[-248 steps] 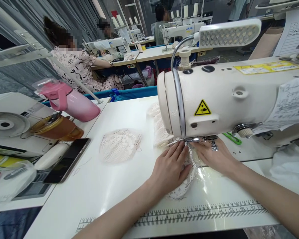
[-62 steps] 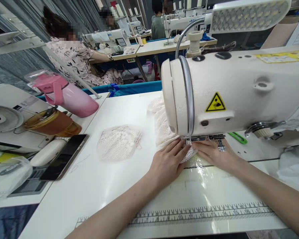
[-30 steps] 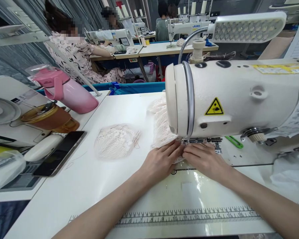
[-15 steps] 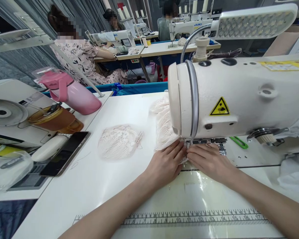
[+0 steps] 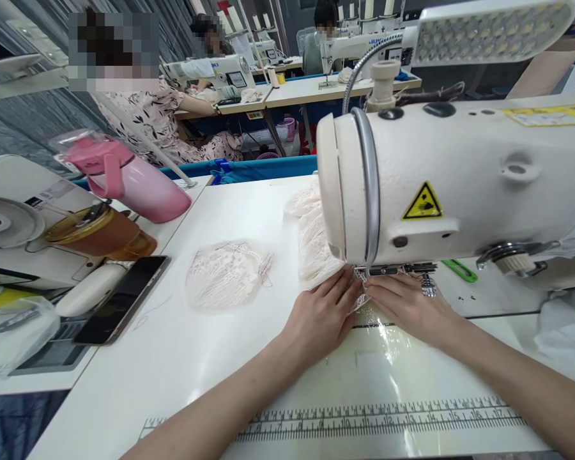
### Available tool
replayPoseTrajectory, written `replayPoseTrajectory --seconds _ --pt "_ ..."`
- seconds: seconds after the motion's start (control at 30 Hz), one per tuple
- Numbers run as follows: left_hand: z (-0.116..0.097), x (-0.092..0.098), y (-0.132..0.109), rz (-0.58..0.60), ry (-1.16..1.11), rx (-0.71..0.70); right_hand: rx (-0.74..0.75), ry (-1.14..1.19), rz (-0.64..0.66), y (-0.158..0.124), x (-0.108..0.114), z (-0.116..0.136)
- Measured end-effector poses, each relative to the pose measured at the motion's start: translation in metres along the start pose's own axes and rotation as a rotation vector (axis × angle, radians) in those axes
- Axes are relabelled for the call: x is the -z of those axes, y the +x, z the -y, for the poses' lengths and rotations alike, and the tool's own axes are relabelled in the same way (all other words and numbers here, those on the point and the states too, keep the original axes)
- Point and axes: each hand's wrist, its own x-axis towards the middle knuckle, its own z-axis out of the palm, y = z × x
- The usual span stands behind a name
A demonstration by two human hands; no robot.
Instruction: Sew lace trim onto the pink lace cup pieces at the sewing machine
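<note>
Pale pink lace fabric (image 5: 314,246) runs under the head of a white sewing machine (image 5: 441,185). My left hand (image 5: 323,310) grips the lace just left of the needle area, its fingers bent and pressed together on the cloth. Close by on the right, my right hand (image 5: 409,303) has its fingers together at the lace edge, the tips partly under the machine head. A small strip of lace shows between the two hands. The needle and presser foot are mostly hidden. To the left, a separate lace piece (image 5: 227,275) with loose threads lies flat on the white table (image 5: 249,211).
A black phone (image 5: 122,300), an amber cup (image 5: 103,230) and a pink bottle (image 5: 134,182) stand or lie at the left. Green thread snips (image 5: 460,271) rest right of the needle area. A printed ruler (image 5: 345,423) crosses the front edge. Co-workers sit at machines behind.
My right hand has shifted slightly right, and the gap between my hands has widened, showing more lace. The whole view has moved a little. My left hand stays on the fabric.
</note>
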Motion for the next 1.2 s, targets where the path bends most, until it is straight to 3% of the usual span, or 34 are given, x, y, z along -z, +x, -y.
replayPoseTrajectory --seconds 0.17,0.33,0.6,0.73,0.97,1.2 --pt "-0.001 -0.001 0.001 0.021 -0.012 0.004 -0.007 -0.183 -0.082 0.002 0.005 -0.002" --pt "-0.001 -0.001 0.002 0.015 -0.010 0.001 -0.009 -0.211 -0.070 0.002 0.010 -0.004" --pt "0.002 -0.003 0.000 -0.043 0.021 -0.167 0.040 -0.163 -0.066 0.001 0.009 -0.009" --pt "0.007 0.000 -0.002 0.004 0.009 -0.163 0.003 -0.091 -0.069 0.001 0.005 -0.008" --pt "0.019 0.005 -0.001 0.012 -0.012 -0.157 0.059 0.003 0.039 0.003 -0.005 -0.002" --pt "0.015 0.004 0.000 -0.024 0.087 -0.149 0.104 -0.038 -0.014 0.005 -0.004 0.007"
